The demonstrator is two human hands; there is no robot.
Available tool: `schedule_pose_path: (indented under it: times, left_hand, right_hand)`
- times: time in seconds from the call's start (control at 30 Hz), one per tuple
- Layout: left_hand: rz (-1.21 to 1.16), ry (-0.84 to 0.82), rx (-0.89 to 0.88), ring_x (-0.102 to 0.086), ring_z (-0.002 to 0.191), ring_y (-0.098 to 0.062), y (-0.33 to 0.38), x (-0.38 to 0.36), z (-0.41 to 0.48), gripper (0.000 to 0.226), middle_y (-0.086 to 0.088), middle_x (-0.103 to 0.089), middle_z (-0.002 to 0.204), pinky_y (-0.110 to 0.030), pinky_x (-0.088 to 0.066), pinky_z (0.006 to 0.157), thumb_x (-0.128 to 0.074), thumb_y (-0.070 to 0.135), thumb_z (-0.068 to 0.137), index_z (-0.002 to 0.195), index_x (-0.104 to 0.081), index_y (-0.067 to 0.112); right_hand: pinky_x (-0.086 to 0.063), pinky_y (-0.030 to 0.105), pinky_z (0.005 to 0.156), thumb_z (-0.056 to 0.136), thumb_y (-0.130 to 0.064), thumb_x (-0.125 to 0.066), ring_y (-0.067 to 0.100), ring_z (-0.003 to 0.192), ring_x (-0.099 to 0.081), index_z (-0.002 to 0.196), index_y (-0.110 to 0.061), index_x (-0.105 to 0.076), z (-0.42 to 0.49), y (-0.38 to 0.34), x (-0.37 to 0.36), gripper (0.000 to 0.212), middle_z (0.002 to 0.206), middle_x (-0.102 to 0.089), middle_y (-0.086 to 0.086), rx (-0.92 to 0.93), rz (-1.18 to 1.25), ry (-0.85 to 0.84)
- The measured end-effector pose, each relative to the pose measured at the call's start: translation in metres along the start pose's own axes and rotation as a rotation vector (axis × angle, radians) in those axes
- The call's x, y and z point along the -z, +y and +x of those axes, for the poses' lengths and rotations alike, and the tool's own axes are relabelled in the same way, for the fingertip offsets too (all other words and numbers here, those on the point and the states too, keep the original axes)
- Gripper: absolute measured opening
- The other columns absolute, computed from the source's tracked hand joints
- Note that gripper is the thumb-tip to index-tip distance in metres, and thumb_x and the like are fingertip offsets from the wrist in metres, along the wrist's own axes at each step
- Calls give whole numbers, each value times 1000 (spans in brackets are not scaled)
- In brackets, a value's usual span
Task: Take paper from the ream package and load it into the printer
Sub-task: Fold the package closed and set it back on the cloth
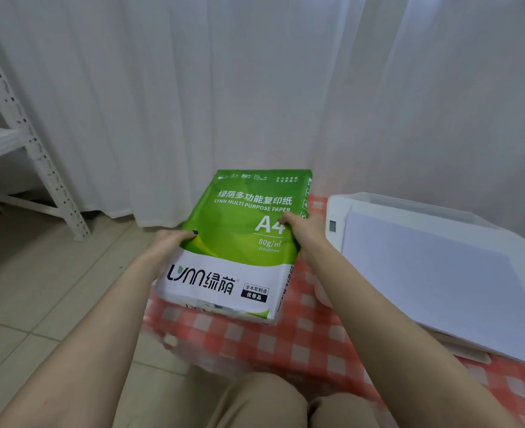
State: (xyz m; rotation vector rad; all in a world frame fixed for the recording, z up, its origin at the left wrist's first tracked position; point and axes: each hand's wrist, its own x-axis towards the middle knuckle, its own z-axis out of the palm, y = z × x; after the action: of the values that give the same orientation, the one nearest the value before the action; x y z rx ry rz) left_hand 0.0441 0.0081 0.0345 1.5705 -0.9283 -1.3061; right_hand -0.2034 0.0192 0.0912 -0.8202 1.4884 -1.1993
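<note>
Two hands grip the ream package (239,242) by its long sides: left hand (171,245) and right hand (301,230), fingers curled closed on it, above the checked tabletop (301,344).

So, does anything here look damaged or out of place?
Little stands out. The ream package, held by the left hand and right hand, looks torn open at its near end. The printer sits beside it.

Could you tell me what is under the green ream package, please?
A red-checked cloth shows beneath the ream package, held by both hands; what the package covers is hidden.
</note>
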Motion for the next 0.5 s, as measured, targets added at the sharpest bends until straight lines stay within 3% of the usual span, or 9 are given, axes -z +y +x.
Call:
schedule_pose_path:
  times: [0.1, 0.23, 0.37, 0.5]
  left_hand:
    - [48, 3, -18, -60, 70, -24, 2, -7, 17, 8, -12, -64, 78, -34, -47, 78, -62, 5, 83, 76, -64, 6]
    - [153, -5, -37, -61, 82, -27, -3, -15, 38, 6, -15, -67, 86, -39, -49, 87, -65, 4, 79, 85, -67, 2]
    - [217, -22, -34, -59, 68, -21, -6, -30, 47, 11, -9, -65, 78, -28, -47, 67, -64, 3, 81, 92, -65, 2]
    - [244, -8, -19, -61, 75, -25, -12, -40, 58, 10, -15, -65, 90, -32, -49, 75, -67, 4, 80, 90, -64, 3]
  right_hand:
    - [-57, 50, 81, 72, -2, -65, 33, 84, -70, 69, -13, -58, 21, 3, -9, 14, 79, -68, 10, -18, -77, 70]
    - [-55, 35, 80, 77, -6, -67, 25, 83, -64, 79, -7, -57, 51, 5, -13, 10, 88, -64, 9, -41, -192, 205]
    - [-55, 36, 85, 77, -5, -68, 29, 99, -66, 101, 1, -64, 78, 13, -13, 26, 107, -68, 15, -73, -257, 261]
    - [-55, 36, 85, 79, -4, -66, 30, 100, -65, 102, 3, -64, 95, 26, -10, 24, 109, -68, 16, -83, -332, 295]
